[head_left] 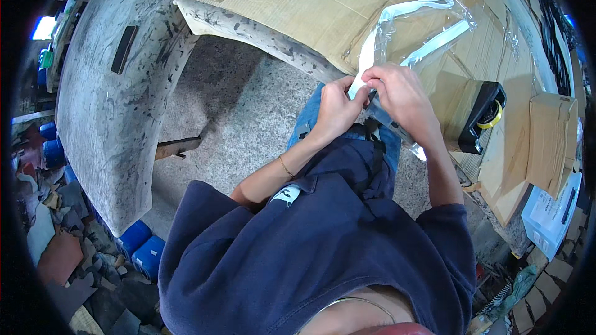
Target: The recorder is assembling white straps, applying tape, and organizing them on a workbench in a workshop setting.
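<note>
A white flat strip (369, 49), which looks like a belt or strap, loops over the cardboard-covered table with clear plastic wrap (464, 7) around its far part. Its near end runs down between my hands at the table's front edge. My left hand (338, 110) is closed, with thumb and fingers pinching that end. Close beside it, my right hand (400, 98) is closed too, its fingertips pressed on the same strip. More clear plastic (388, 123) hangs below my right hand. A small dark piece shows between the hands; its kind cannot be made out.
A black tape dispenser (475, 125) with a yellow roll stands right of my right hand. Beyond it are a cardboard box (547, 142) and a white-blue box (549, 218). On the left table (105, 142) lies a dark bar (124, 49). Blue containers (148, 254) and scraps (62, 257) lie below it.
</note>
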Motion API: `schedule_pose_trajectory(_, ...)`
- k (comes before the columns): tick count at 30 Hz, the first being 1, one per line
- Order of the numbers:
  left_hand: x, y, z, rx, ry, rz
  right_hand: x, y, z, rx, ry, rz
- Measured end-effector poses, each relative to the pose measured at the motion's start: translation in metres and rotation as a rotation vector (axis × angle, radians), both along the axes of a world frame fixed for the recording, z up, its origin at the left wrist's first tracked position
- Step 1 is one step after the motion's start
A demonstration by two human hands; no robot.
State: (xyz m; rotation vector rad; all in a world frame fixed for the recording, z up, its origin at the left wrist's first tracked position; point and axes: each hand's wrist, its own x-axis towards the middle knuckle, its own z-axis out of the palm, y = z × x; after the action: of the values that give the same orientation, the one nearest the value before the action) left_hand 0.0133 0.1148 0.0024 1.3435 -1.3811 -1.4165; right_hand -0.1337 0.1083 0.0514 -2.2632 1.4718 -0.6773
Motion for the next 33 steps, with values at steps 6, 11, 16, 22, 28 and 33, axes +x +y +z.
schedule_pose_trajectory(6,0.000,0.000,-0.001,-0.090,-0.069,-0.026,-0.003,0.004,0.006,0.008,0.073,-0.035)
schedule_pose_trajectory(11,0.002,-0.002,-0.001,-0.057,-0.029,-0.035,-0.006,0.005,0.011,0.031,0.020,0.001)
schedule_pose_trajectory(16,0.003,-0.005,-0.011,-0.030,0.185,-0.066,-0.003,0.010,0.010,-0.030,-0.071,-0.002)
schedule_pose_trajectory(22,0.009,-0.009,-0.005,0.054,0.022,-0.221,-0.006,0.015,0.002,0.078,-0.155,-0.061)
schedule_pose_trajectory(28,0.002,-0.007,-0.011,0.016,0.106,-0.192,0.001,0.026,-0.002,0.027,-0.092,-0.151)
schedule_pose_trajectory(33,0.002,-0.008,-0.001,0.053,0.022,-0.194,0.005,0.029,0.005,0.043,-0.148,-0.349)
